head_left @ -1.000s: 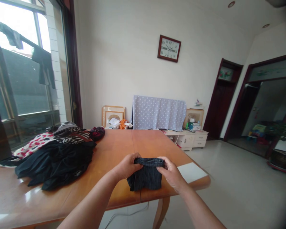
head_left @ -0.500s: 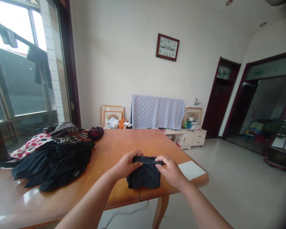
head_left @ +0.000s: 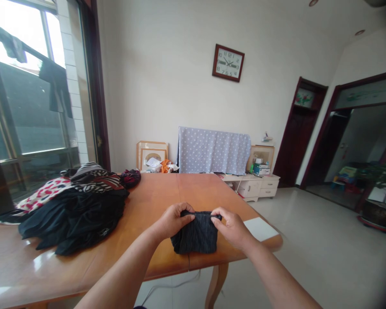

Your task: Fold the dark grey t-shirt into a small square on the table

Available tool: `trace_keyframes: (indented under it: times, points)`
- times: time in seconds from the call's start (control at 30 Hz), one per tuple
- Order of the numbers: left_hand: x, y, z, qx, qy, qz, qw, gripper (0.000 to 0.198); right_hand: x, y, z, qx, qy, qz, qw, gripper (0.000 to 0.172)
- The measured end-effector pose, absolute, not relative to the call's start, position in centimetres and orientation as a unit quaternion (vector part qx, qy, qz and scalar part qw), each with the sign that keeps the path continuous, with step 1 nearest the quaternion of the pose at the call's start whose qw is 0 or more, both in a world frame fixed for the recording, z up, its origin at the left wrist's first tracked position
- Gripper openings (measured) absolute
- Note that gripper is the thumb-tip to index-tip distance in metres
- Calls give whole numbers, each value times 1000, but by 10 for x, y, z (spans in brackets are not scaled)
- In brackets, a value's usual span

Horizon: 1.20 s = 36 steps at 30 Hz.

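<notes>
A dark folded cloth stands near the front edge of the wooden table. My left hand pinches its upper left corner between thumb and fingers. The upper right corner is pinched the same way by my right hand. Between the two hands the top edge of the cloth is stretched fairly straight, while its lower part rests at the tabletop.
On the table's left lies a heap of black clothes with patterned garments. A white sheet lies at the right corner. Beyond are a white cabinet and a dotted cloth cover.
The top edges of the cloth lie closer together, and its opening shows less. Both hands keep their pinch at the corners. The view has shifted slightly.
</notes>
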<state>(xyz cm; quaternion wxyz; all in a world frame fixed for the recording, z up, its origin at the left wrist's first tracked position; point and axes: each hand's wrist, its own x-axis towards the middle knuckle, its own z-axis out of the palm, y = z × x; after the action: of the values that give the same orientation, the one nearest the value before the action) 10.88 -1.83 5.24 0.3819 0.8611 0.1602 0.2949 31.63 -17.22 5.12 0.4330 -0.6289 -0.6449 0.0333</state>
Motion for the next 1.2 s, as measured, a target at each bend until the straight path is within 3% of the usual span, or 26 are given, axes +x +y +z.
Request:
trace_keyframes:
  times: [0.13, 0.43, 0.6, 0.7, 0.77, 0.93, 1.07, 1.2]
  points:
    - [108, -20, 56, 860, 164, 300, 379, 23, 316, -173, 53, -617, -665, 23, 420, 29]
    - [110, -22, 57, 859, 144, 300, 389, 19, 315, -170, 56, -645, -671, 15, 366, 16]
    - [112, -27, 60, 867, 129, 295, 380, 17, 301, -161, 70, -655, -677, -3, 336, 60]
    - [113, -30, 61, 863, 112, 309, 384, 18, 293, -152, 74, -648, -703, -16, 294, 73]
    - [114, -31, 60, 857, 104, 317, 393, 20, 289, -146, 74, -650, -710, -20, 269, 66]
    - [110, -26, 54, 820, 116, 334, 450, 35, 287, -141, 73, -637, -730, 4, 246, 24]
    - [99, -23, 52, 788, 162, 306, 510, 60, 286, -141, 81, -585, -747, 105, 299, 22]
    - [92, -25, 44, 709, 157, 240, 644, 60, 290, -137, 85, -525, -731, 251, 357, 31]
